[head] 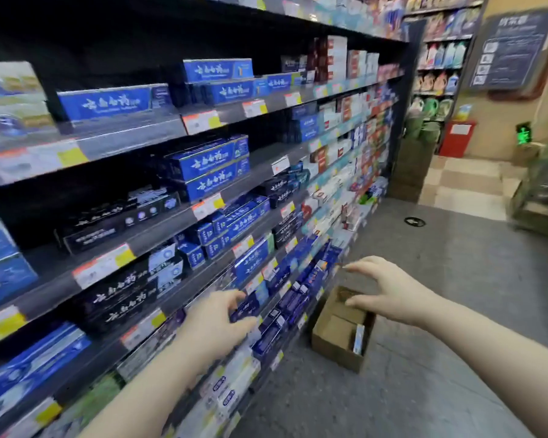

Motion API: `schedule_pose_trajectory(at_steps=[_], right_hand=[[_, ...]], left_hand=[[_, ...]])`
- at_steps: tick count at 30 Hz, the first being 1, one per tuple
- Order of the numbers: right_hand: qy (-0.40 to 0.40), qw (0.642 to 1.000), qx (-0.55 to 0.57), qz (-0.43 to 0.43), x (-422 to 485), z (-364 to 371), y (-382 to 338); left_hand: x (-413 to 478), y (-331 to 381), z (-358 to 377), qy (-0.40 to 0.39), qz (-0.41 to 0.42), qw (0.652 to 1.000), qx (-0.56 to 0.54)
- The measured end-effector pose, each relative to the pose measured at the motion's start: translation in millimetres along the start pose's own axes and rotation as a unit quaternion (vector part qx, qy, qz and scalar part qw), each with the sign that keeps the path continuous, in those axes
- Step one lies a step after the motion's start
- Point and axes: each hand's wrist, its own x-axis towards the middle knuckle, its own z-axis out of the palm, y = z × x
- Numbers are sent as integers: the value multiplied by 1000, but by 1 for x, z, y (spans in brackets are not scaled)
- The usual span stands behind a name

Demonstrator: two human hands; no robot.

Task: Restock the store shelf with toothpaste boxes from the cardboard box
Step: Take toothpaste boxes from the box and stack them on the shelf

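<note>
Toothpaste box (358, 339), one, in cardboard box (332, 350)

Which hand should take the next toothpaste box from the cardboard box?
Right: the right hand hovers open over the cardboard box; the left hand holds a blue toothpaste box at the shelf.

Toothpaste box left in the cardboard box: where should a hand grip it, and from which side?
Probably best to pinch the toothpaste box by its upper end, coming from straight above. It stands on end against the cardboard box wall, so only its top is free; the walls block the sides. The open right hand hovers above.
</note>
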Motion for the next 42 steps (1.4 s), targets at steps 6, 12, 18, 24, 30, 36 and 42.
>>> schedule_pose_trajectory(at_steps=[6,12,18,24,30,36,42], right_hand=[[-50,993,10,109,-27,-26,165],[-107,977,15,182,-34,-54,290],[-144,971,33,187,-1,-52,354],[-183,967,22,176,62,-44,415],[-239,957,-9,166,158,-48,487],[-296,943,-22,148,273,-41,547],[-399,914,-47,61,390,13,592]], left_hand=[[70,103,109,-124,-18,992,-16],[124,195,198,-169,-31,985,-32],[174,224,243,-180,-65,981,-14],[242,220,293,-202,-124,971,-21],[344,224,349,-230,-184,955,-42],[454,236,373,-214,-217,950,-70],[515,223,412,-161,-317,925,-137]])
